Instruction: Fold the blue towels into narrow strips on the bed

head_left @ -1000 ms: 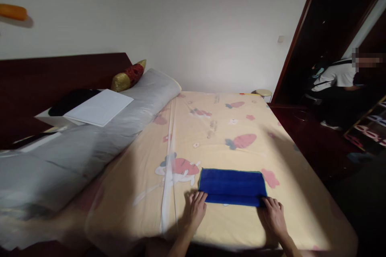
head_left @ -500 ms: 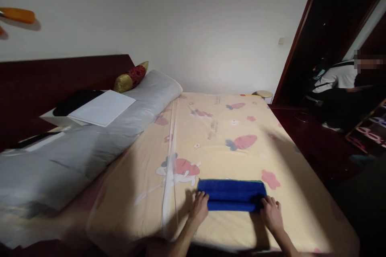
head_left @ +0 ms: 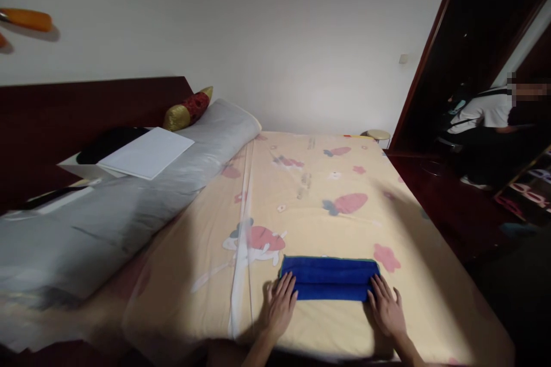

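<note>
A blue towel (head_left: 330, 278) with a green edge lies on the bed as a wide, folded strip, a crease running along its length. On its left end rests my left hand (head_left: 281, 305), fingers stretched out and palm down. My right hand (head_left: 386, 305) lies the same way over the right end, its fingers extended on the cloth. Both hands are open and press lightly on the towel rather than pinching it. Under them spreads a cream bed sheet (head_left: 310, 223) printed with carrots, flowers and a rabbit.
Along the left runs a grey rolled quilt (head_left: 185, 169) bearing a white board (head_left: 147, 152). A red and gold pillow (head_left: 189, 109) leans by the dark headboard (head_left: 86, 103). A stool (head_left: 379, 135) stands past the far corner. At right a person (head_left: 484, 114) sits near a shoe rack (head_left: 527, 192).
My fingers were curled on the towel's near corners; now they lie flat on its ends. The raised near fold has been pressed flatter. The towel has stayed in place.
</note>
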`<state>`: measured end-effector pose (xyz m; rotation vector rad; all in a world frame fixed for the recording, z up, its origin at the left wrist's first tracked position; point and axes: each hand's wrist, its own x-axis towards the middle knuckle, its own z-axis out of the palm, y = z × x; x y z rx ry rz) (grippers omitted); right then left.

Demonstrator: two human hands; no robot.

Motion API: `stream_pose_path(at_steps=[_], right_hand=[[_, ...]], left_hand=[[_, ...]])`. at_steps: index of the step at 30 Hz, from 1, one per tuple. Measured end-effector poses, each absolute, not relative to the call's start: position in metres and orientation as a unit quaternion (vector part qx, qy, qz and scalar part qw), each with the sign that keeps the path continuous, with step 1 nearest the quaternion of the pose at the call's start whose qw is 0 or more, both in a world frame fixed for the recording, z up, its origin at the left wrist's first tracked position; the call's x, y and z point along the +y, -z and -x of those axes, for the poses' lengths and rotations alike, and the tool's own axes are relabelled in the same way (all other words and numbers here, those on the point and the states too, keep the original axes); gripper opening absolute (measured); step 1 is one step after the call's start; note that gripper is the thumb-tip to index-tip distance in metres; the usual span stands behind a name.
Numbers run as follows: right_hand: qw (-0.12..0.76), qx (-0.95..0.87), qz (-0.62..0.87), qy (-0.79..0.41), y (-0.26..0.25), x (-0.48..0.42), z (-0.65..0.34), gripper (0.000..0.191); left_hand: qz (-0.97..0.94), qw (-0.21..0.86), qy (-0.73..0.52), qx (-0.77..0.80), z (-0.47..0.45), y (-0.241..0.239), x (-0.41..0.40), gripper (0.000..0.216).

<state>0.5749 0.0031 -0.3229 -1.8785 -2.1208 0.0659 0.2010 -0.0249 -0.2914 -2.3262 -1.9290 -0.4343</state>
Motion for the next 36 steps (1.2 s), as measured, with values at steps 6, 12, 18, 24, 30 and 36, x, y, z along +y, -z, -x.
stream_pose_path(at_steps=[6, 12, 18, 24, 30, 36], right_hand=[[0.136, -0.828, 0.535, -0.103, 0.305, 0.008, -0.484, 0.046], [0.122, -0.775, 0.614, -0.088, 0.304, 0.026, -0.529, 0.056], [0.111, -0.737, 0.665, -0.05, 0.312, 0.021, -0.561, 0.056], [0.087, -0.794, 0.583, -0.147, 0.296, 0.033, -0.493, 0.055], [0.063, -0.726, 0.673, -0.126, 0.304, 0.042, -0.553, 0.063], [0.065, -0.717, 0.686, -0.106, 0.312, 0.044, -0.57, 0.06]], left_hand=[[0.811, -0.007, 0.148, -0.566, -0.281, 0.29, -0.003, 0.049], [0.795, 0.021, 0.135, -0.591, -0.244, 0.287, 0.008, 0.05], [0.731, 0.06, 0.121, -0.669, -0.214, 0.29, 0.003, 0.049], [0.801, 0.016, 0.131, -0.584, -0.282, 0.294, 0.023, 0.05], [0.733, 0.017, 0.105, -0.672, -0.217, 0.295, 0.019, 0.05], [0.727, 0.034, 0.108, -0.677, -0.203, 0.286, 0.016, 0.049]])
